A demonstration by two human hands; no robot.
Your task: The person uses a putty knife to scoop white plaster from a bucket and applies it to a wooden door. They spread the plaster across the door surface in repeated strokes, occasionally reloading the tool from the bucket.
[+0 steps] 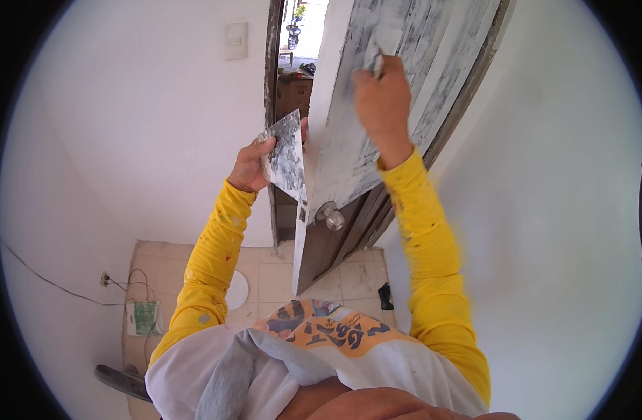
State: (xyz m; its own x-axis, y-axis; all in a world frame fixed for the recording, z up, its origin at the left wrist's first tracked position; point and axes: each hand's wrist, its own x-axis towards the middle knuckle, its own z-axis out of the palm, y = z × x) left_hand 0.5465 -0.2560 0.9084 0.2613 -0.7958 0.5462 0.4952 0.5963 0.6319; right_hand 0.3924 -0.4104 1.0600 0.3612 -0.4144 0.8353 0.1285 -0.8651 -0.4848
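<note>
My left hand is closed on the edge of a flat plate smeared with white and grey filler, its thumb on the near face. The plate stands tilted beside the door's free edge. Higher up, my right hand grips a putty knife, whose pale blade lies against the door. White filler streaks cover the door's upper part, with dark patches showing through; its lower part is dark brown. A round metal doorknob sticks out below my hands.
The door is ajar in its dark frame; a cardboard box shows through the gap. A light switch is on the left wall. On the tiled floor lie a white disc, a green-and-white packet near cords, and a black object.
</note>
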